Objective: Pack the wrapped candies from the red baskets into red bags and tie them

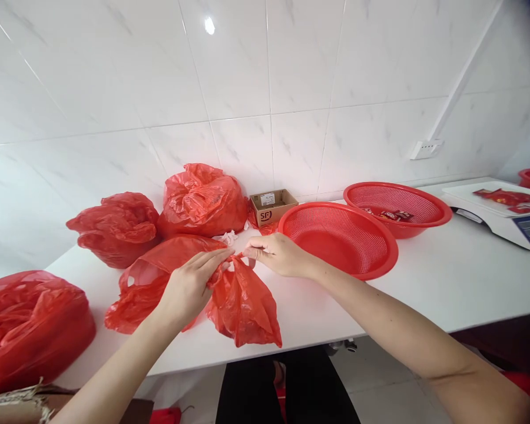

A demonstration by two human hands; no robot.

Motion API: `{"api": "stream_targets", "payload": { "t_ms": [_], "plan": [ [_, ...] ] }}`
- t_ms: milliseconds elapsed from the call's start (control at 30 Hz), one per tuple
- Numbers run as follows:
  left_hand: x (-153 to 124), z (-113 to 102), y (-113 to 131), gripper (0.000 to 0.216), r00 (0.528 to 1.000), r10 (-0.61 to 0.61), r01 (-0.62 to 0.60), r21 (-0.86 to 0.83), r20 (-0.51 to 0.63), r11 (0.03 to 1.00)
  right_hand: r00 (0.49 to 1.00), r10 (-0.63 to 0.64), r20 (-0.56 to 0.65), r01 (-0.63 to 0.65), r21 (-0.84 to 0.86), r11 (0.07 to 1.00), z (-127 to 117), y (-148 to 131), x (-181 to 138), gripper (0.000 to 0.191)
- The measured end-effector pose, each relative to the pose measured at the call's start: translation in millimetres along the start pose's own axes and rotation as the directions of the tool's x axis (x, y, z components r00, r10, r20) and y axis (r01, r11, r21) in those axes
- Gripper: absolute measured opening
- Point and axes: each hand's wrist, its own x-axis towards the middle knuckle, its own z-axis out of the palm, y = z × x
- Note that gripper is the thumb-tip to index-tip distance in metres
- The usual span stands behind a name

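My left hand and my right hand both pinch the top of a small red plastic bag that rests on the white table near its front edge. The fingers of each hand are closed on the bag's handles, close together. Just behind the left hand lies a larger, flatter red bag. A red plastic colander stands right beside my right hand.
Two full red bags sit at the wall, another big one at far left. A small cardboard box, a second colander holding red packets, and a white scale stand to the right.
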Motion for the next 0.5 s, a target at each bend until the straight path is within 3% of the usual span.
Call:
{"api": "stream_targets", "payload": {
  "t_ms": [67, 133, 267, 300, 367, 433, 500],
  "plan": [
    [-15.7, -1.6, -1.4, 0.032, 0.999, -0.028, 0.027, 0.029, 0.034, 0.999, 0.996, 0.041, -0.075, -0.06, -0.281, 0.958, -11.3, 14.4, 3.0, 0.033],
    [-31.5, -3.6, 0.4, 0.029, 0.997, -0.061, 0.061, -0.012, 0.054, 0.998, 0.982, 0.113, -0.153, -0.172, -0.452, 0.875, -18.7, 32.6, 6.7, 0.032],
    [-46.8, -7.5, 12.5, 0.03, 0.977, -0.161, 0.198, -0.299, 0.144, 0.933, 0.959, 0.183, -0.216, -0.266, -0.471, 0.841, -17.6, 49.5, 11.8, 0.03],
    [-45.2, -7.5, 16.4, 0.029, 0.959, -0.224, 0.277, -0.415, 0.172, 0.867, 0.959, 0.182, -0.217, -0.265, -0.463, 0.846, -15.2, 46.4, 12.8, 0.031],
    [-35.6, -5.3, 23.1, 0.032, 0.904, -0.375, 0.414, -0.641, 0.205, 0.646, 0.968, 0.156, -0.197, -0.223, -0.387, 0.895, -10.9, 32.6, 15.1, 0.031],
    [-21.3, 0.4, 27.1, 0.043, 0.847, -0.488, 0.444, -0.785, 0.21, 0.433, 0.985, 0.087, -0.148, -0.115, -0.197, 0.974, -7.8, 13.3, 18.1, 0.032],
    [-7.4, 8.1, 29.3, 0.048, 0.819, -0.513, 0.456, -0.834, 0.256, 0.312, 0.994, 0.007, -0.107, -0.005, 0.014, 1.0, -4.6, -5.2, 21.9, 0.029]
  ]
}}
